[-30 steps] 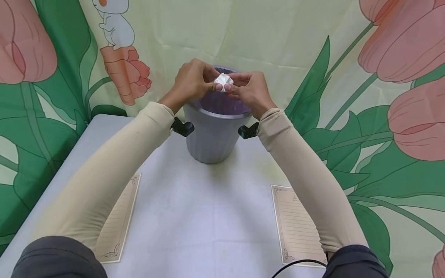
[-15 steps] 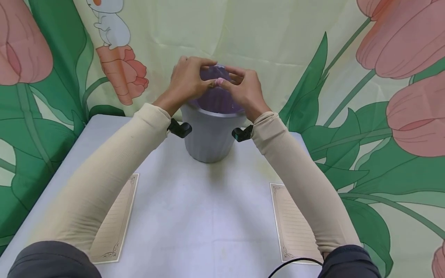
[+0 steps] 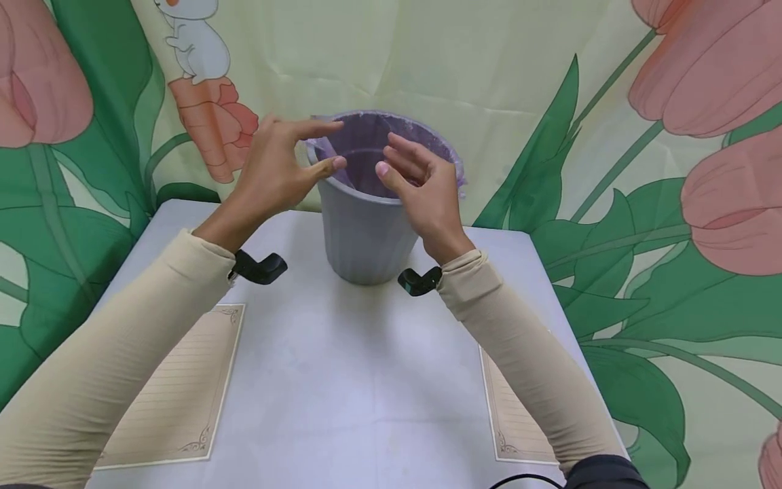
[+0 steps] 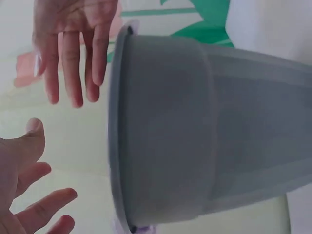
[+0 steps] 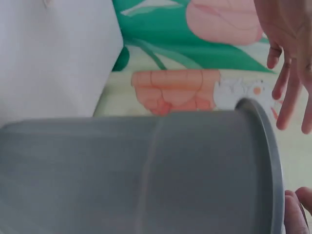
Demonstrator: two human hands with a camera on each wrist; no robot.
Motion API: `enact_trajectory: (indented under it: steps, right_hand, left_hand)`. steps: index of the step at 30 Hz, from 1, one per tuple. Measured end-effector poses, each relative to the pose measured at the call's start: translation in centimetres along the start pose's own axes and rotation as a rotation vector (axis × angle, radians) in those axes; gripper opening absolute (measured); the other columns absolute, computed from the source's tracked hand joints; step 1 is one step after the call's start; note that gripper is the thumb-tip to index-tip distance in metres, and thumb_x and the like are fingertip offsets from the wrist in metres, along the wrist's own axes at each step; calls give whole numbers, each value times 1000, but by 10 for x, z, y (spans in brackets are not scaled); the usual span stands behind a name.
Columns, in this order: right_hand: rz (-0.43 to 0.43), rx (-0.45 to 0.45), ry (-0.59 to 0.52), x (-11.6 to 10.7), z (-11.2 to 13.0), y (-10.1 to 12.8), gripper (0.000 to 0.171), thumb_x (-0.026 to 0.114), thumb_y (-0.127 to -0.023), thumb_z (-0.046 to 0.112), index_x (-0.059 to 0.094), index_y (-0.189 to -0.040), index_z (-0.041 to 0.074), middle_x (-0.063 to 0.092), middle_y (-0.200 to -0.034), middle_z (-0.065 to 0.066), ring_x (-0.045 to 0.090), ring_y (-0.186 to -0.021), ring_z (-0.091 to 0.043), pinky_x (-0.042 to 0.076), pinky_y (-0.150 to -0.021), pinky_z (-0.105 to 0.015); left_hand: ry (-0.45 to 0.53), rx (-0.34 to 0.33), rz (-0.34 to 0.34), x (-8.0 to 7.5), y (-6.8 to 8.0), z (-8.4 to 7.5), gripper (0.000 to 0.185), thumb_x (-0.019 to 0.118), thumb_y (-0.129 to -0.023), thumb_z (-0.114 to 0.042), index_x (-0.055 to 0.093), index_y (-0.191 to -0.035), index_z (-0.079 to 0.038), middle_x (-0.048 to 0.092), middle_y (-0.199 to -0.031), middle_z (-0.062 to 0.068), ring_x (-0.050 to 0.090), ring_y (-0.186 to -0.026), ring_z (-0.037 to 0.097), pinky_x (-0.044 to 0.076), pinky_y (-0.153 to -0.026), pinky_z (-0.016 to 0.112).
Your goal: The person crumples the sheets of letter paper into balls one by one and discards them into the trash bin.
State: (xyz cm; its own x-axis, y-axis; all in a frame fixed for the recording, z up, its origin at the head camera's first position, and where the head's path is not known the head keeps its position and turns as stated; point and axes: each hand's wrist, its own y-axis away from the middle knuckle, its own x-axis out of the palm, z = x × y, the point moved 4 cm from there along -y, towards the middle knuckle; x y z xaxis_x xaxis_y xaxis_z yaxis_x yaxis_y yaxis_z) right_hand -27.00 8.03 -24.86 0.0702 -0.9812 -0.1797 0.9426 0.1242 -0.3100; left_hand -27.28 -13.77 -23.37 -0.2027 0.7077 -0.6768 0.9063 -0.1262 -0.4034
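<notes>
A grey trash bin [image 3: 369,238] stands upright on the table, lined with a thin purple bag [image 3: 421,125]. My left hand [image 3: 269,166] is over the left side of its rim, thumb and index finger spread apart with nothing between them. Toward the rim's right front, my right hand [image 3: 427,190] has its fingers loosely bent and holds nothing. Both hands are apart from each other, and the left wrist view has the left hand [image 4: 34,190] below the right hand [image 4: 78,53]. No crumpled white paper shows in any current view; the bin's bottom is hidden.
The table [image 3: 342,380] wears a white cover. A lined sheet with an ornate border [image 3: 177,387] lies at left, partly under the left forearm; another sheet [image 3: 516,414] lies at right. Behind hangs a tulip-print curtain [image 3: 489,54]. A black cable [image 3: 525,477] curves at the front edge.
A second ago both hands held a crumpled white paper over the bin. The hands have since parted, the left moving left and down toward me, and the paper is out of sight.
</notes>
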Motion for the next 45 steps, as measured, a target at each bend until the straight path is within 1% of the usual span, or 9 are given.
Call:
enact_trajectory:
  steps: [5, 9, 13, 18, 22, 31, 40, 43, 45]
  right_hand:
    - [-18, -46, -77, 9, -8, 18, 48, 78, -98, 14, 66, -145, 15, 72, -141, -6, 70, -130, -17, 54, -111, -33]
    - [-59, -157, -113, 14, -12, 34, 45, 77, -98, 9, 67, -142, 8, 73, -139, -11, 72, -126, -21, 57, -109, -33]
    - [-68, -254, -118, 21, -13, 52, 44, 76, -98, 3, 66, -141, 1, 73, -137, -15, 73, -124, -28, 58, -106, -34]
    - [-40, -282, -143, 33, -20, 75, 44, 75, -97, -1, 66, -140, -4, 72, -135, -22, 72, -122, -42, 59, -104, -37]
    - [-25, -261, -173, 46, -30, 92, 43, 76, -96, -2, 67, -138, -3, 72, -134, -24, 72, -121, -43, 60, -104, -38]
    - [31, -136, -226, 79, -66, 126, 47, 77, -94, -1, 66, -140, 0, 73, -136, -15, 75, -120, -27, 59, -105, -37]
    - [66, 13, -191, 110, -103, 154, 57, 85, -90, 10, 66, -144, 16, 70, -144, 1, 70, -126, -17, 57, -108, -33]
    - [84, 46, -187, 122, -114, 161, 60, 88, -89, 12, 66, -143, 24, 70, -143, 5, 70, -125, -15, 57, -107, -33]
    - [92, 73, -203, 130, -121, 166, 61, 89, -88, 12, 67, -142, 27, 70, -141, 7, 70, -124, -15, 58, -106, -32]
  left_hand:
    - [14, 27, -49, -6, 28, 10, 54, 83, -94, -37, 67, -146, -30, 71, -140, 12, 46, -123, 35, 41, -95, 51]
    - [29, 29, -75, -9, 50, 16, 56, 84, -93, -35, 66, -146, -31, 72, -128, 15, 44, -117, 32, 40, -88, 46]
    - [58, 7, -93, -14, 71, 22, 57, 85, -92, -35, 66, -146, -34, 68, -130, 14, 45, -120, 29, 40, -90, 48]
    - [94, -7, -122, -18, 98, 31, 57, 88, -90, -28, 69, -143, -35, 69, -133, 13, 46, -120, 26, 40, -94, 49]
    - [108, -27, -127, -18, 120, 41, 57, 89, -89, -26, 70, -142, -32, 67, -127, 14, 44, -113, 19, 38, -93, 45]
    - [121, -57, -124, -8, 170, 75, 61, 90, -87, -20, 69, -144, -29, 68, -128, 13, 40, -113, 3, 35, -93, 41]
    - [107, -119, -73, 0, 211, 105, 66, 89, -89, -19, 64, -149, -32, 67, -137, 12, 38, -117, -6, 34, -90, 31]
    - [103, -142, -49, 1, 222, 120, 68, 88, -90, -21, 61, -151, -32, 65, -144, 4, 37, -121, -10, 36, -93, 36]
    - [94, -165, -39, 0, 229, 131, 68, 88, -90, -22, 60, -152, -33, 63, -147, -9, 37, -123, -10, 38, -94, 38]
